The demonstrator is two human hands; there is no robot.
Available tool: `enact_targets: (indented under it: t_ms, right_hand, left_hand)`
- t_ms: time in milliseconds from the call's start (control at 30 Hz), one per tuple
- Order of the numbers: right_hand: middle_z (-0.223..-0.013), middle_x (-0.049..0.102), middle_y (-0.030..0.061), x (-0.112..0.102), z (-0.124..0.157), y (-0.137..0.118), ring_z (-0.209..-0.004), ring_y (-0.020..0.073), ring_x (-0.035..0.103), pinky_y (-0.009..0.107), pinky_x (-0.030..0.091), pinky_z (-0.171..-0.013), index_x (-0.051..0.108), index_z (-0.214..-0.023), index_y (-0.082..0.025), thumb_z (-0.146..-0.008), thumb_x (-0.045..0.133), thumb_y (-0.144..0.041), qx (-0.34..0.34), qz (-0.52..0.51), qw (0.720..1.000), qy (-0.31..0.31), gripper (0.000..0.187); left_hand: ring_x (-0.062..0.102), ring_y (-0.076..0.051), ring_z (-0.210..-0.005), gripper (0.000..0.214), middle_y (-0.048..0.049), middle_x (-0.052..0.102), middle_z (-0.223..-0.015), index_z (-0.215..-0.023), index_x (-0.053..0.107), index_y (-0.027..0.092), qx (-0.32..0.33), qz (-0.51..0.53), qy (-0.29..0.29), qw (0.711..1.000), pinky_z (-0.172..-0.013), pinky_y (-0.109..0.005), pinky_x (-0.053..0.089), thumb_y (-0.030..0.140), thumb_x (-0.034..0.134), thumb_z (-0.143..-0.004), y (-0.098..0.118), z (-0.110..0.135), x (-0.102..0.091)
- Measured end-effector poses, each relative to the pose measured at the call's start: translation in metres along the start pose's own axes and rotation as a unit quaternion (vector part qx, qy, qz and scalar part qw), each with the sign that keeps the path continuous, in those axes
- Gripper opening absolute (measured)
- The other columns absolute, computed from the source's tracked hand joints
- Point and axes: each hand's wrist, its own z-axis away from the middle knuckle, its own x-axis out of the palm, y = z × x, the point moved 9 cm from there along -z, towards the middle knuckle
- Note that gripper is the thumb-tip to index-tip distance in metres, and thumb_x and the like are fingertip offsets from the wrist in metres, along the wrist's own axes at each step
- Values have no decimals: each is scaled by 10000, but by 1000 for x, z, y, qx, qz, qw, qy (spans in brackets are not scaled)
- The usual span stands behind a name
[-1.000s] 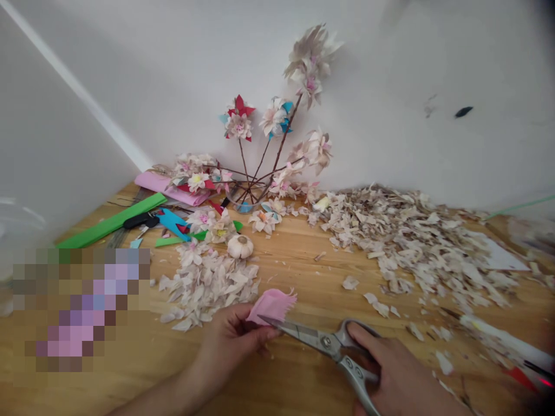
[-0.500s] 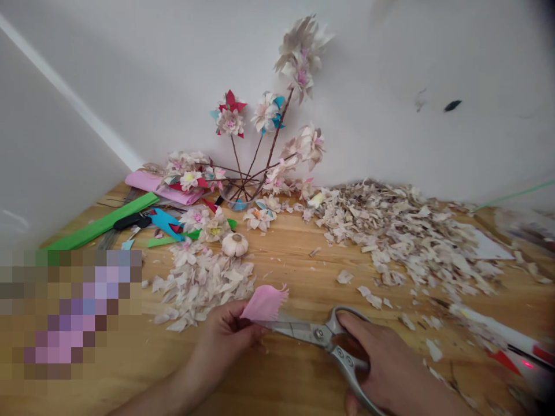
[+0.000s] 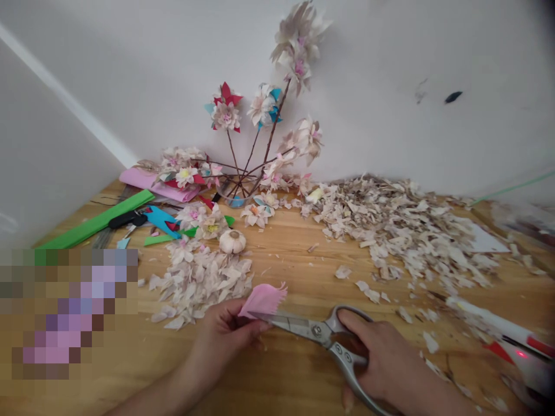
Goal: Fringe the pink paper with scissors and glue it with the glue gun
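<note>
Pinching one pink paper piece (image 3: 262,300), fringed at its right end, the left hand (image 3: 229,329) holds it over the bench (image 3: 295,266), well in front of the far edge; the right hand (image 3: 381,346) grips one pair of scissors (image 3: 318,331) by the handles, blades against the paper (how far they stand apart cannot be told). Likely hazards: a nicked thumb, since the blade tips lie close to the left hand; a severed strip, should a cut run too deep; a crooked edge, should the thin sheet flex or slip. Counts: one garlic bulb (image 3: 233,242); one small petal heap (image 3: 217,274), left of centre; one larger flake heap (image 3: 390,219), along the far edge; one green roll (image 3: 95,219), toward the left edge; at least four raised flower heads (image 3: 226,117).
</note>
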Motion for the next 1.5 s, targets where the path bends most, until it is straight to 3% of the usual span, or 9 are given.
enact_targets:
  t_ms: [467,800,1200,1500]
  right_hand:
    - [-692,624,-51,-2,0,2,-631,188,577,239,364,-536,481,-781,-251,-406,890,-399,-8,4,1000,11,575]
    - [-780,626,-6,0,-1,-3,-681,221,581,269,377,-580,462,-811,-240,-397,862,-533,-31,26,999,-7,646]
    - [-802,639,-9,3,-2,-3,-716,223,591,264,386,-594,474,-838,-231,-392,904,-379,-23,10,1000,-16,637]
    - [-791,644,-18,5,-2,-2,-700,213,589,254,378,-582,493,-840,-238,-383,897,-402,-14,-14,999,-27,631]
  left_hand:
    - [520,-86,-471,125,23,640,-528,-608,713,182,2,-12,2,1000,-463,-202,488,259,778,-533,-3,0,-2]
    - [530,-79,-454,144,36,655,-534,-578,704,179,-3,40,4,999,-441,-194,511,143,795,-473,-2,0,-1]
    - [547,-80,-451,219,37,680,-540,-620,725,181,-1,77,-5,997,-433,-191,530,52,789,-455,0,0,2]
    - [544,-75,-458,173,32,686,-559,-652,739,192,12,68,-3,998,-444,-197,539,95,775,-513,-2,-2,0]
